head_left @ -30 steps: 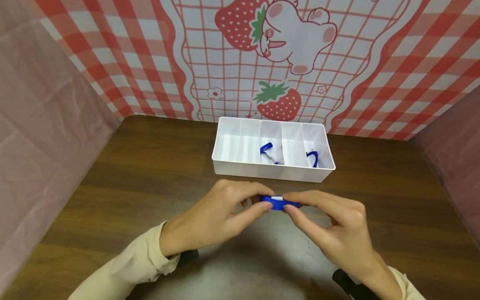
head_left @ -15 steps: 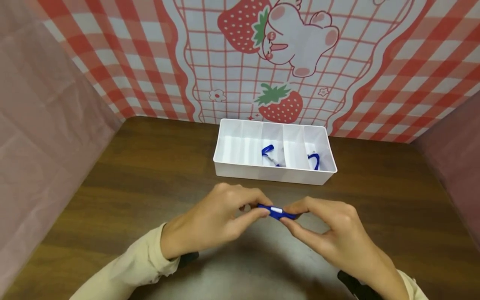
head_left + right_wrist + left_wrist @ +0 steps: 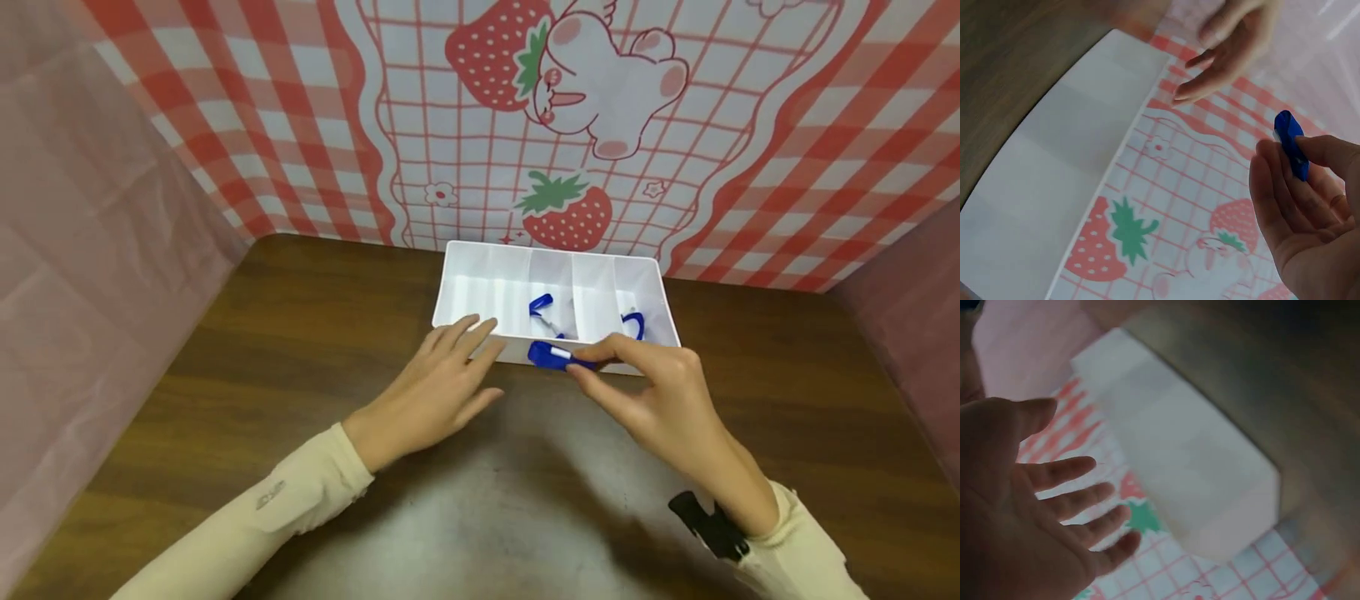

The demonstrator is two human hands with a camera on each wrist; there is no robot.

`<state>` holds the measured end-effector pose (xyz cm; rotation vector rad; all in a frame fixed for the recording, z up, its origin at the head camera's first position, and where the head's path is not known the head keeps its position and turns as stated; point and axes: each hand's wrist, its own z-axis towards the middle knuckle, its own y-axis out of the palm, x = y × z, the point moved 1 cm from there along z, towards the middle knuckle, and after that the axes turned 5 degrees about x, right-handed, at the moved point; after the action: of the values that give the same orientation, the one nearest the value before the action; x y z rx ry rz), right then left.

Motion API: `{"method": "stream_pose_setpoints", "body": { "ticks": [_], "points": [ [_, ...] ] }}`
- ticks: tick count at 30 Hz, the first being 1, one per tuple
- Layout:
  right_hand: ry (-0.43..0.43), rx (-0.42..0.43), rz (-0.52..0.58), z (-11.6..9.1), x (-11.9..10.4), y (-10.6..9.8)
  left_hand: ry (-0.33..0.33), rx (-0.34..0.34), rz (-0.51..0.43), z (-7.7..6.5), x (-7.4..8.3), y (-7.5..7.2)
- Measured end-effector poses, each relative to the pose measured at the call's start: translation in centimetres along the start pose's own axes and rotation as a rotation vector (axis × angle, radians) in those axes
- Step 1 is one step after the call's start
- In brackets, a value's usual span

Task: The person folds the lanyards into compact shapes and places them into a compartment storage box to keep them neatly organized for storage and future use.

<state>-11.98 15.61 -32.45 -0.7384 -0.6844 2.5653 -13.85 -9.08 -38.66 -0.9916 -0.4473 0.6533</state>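
Observation:
Between thumb and fingers, my right hand (image 3: 660,383) pinches a small flat blue piece with a white strip (image 3: 546,356). It is held up just in front of the white divided box (image 3: 514,348). The right wrist view shows the same blue piece (image 3: 1291,145), narrow and slightly bent. My left hand (image 3: 435,379) holds nothing; its fingers are spread near the box's front left corner. Inside the box, a blue piece with a thin pale part (image 3: 540,306) lies in the middle compartment. A curved blue piece (image 3: 635,323) lies in the rightmost one.
The box stands on a brown wooden table (image 3: 247,333), against a red-and-white checked cloth (image 3: 300,125) with strawberry prints. Pink cloth (image 3: 90,208) hangs at the left side, and more at the right.
My left hand has let go of the blue piece and moved off to the left, its fingers spreading. My right hand has carried the piece forward and up to the box's front wall.

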Motion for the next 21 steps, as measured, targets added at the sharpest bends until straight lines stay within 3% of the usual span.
{"method": "stream_pose_setpoints", "body": {
  "ticks": [4, 8, 15, 21],
  "points": [
    [0.005, -0.043, -0.036, 1.2, 1.7, 1.9, -0.037, -0.112, 0.099, -0.7, -0.7, 1.7],
    [0.007, -0.072, -0.057, 2.3, 3.2, 3.7, -0.040, -0.165, 0.131, -1.0, -0.7, 2.6],
    [0.021, -0.119, -0.093, 4.7, 5.2, 6.9, -0.030, -0.185, 0.194, -1.2, -0.6, 3.1],
    [0.040, -0.222, -0.158, 6.9, 6.6, 9.8, -0.024, -0.191, 0.214, -1.4, -0.7, 3.1]
  ]
}}
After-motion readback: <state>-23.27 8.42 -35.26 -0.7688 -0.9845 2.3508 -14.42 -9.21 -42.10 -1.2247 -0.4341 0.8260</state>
